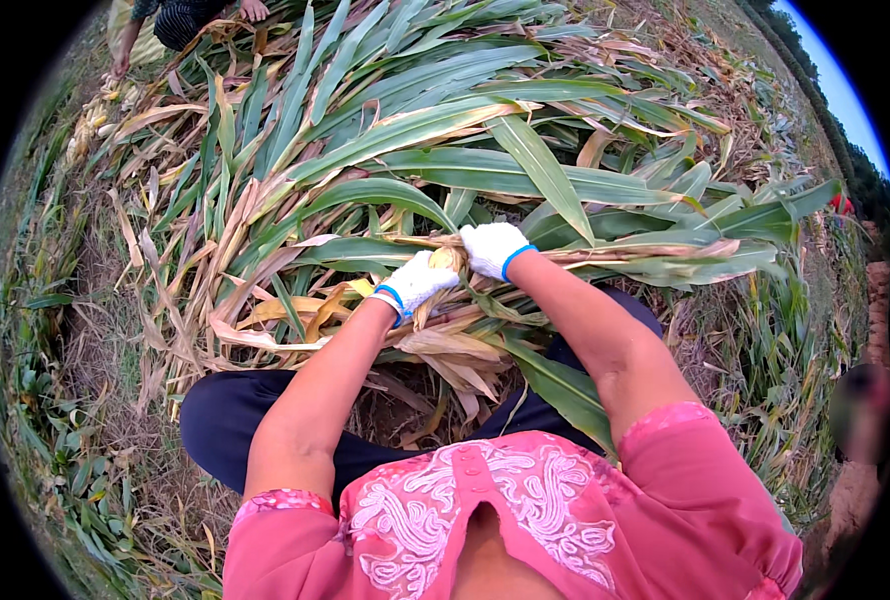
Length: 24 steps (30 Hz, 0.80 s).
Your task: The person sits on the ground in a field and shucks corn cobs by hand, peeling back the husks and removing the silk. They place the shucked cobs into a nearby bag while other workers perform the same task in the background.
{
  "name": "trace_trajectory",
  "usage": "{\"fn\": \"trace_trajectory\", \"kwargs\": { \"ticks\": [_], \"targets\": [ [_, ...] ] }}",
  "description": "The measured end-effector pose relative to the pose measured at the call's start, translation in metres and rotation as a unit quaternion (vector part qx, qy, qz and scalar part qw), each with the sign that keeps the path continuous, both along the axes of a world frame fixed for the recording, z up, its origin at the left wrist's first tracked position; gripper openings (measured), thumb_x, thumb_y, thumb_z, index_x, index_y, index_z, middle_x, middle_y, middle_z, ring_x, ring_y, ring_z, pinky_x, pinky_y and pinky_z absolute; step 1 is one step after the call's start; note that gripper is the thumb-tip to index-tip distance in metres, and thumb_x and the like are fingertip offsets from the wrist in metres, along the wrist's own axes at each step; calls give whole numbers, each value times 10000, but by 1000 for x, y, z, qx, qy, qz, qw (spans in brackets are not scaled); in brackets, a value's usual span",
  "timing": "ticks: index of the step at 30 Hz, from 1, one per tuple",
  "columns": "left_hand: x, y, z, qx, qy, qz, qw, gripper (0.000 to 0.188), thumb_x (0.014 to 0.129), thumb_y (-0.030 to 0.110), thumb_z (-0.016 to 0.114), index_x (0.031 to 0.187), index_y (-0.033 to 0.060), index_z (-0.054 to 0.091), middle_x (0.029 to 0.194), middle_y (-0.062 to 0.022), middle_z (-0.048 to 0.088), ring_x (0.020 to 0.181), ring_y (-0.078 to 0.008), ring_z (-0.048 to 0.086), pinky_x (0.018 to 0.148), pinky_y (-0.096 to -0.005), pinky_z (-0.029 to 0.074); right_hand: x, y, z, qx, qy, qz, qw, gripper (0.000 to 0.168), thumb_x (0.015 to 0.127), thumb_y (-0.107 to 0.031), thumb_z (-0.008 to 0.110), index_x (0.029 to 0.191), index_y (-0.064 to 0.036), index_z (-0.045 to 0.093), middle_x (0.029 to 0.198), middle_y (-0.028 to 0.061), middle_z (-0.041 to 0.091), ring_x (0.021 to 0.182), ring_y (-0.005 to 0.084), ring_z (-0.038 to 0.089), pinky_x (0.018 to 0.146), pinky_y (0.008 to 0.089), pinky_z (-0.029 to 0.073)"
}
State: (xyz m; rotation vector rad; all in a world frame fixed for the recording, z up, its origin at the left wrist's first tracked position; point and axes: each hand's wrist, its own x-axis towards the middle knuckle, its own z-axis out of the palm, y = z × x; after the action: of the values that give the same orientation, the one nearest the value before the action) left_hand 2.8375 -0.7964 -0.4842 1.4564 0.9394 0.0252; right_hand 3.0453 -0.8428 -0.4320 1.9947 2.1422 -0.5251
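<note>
My left hand (424,280), in a white knit glove with a blue cuff, closes around a pale maize ear (443,259) partly wrapped in dry husk. Right beside it, my right hand (491,249), gloved the same way, grips the maize stalk (602,255) where the ear joins it. That stalk runs off to the right with long green leaves. The fingers of both hands are partly hidden under the gloves' backs and the husk. Below them, dry husks (452,345) hang between my knees.
A large heap of cut maize stalks (430,112) spreads in front of me. At the upper left, another person's hand (121,66) is near a pile of husked ears (100,116). Grass and weeds (92,457) cover the ground at left. A blurred person (865,412) is at the right rim.
</note>
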Motion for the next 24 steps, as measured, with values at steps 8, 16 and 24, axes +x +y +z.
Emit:
{"fn": "trace_trajectory", "kwargs": {
  "ticks": [8, 16, 24],
  "targets": [
    [-28, 22, 93, 386, 173, -353, 834, 712, 816, 197, 678, 1497, 208, 470, 1244, -206, 665, 1074, -413, 691, 901, -504, 551, -21, -46, 26, -21, 68, -44, 996, 286, 948, -321, 623, 1015, -51, 689, 979, 218, 740, 930, 426, 717, 809, 530, 574],
    [-39, 20, 89, 460, 88, -371, 801, 682, 856, 209, 700, 1497, 161, 473, 1170, -214, 661, 973, -390, 708, 840, -503, 560, -1, -48, 26, -19, 70, -2, 997, 336, 976, -399, 616, 1062, -75, 641, 891, 228, 721, 866, 442, 705, 768, 547, 555],
    [-55, -6, 100, 235, 138, -211, 939, 756, 855, 409, 645, 1511, 110, 419, 1297, -259, 658, 1152, -439, 657, 1005, -485, 502, 15, -43, -11, 48, 118, 24, 992, 307, 989, -405, 611, 1056, -105, 606, 871, 208, 721, 841, 437, 698, 712, 554, 529]
  ]
}}
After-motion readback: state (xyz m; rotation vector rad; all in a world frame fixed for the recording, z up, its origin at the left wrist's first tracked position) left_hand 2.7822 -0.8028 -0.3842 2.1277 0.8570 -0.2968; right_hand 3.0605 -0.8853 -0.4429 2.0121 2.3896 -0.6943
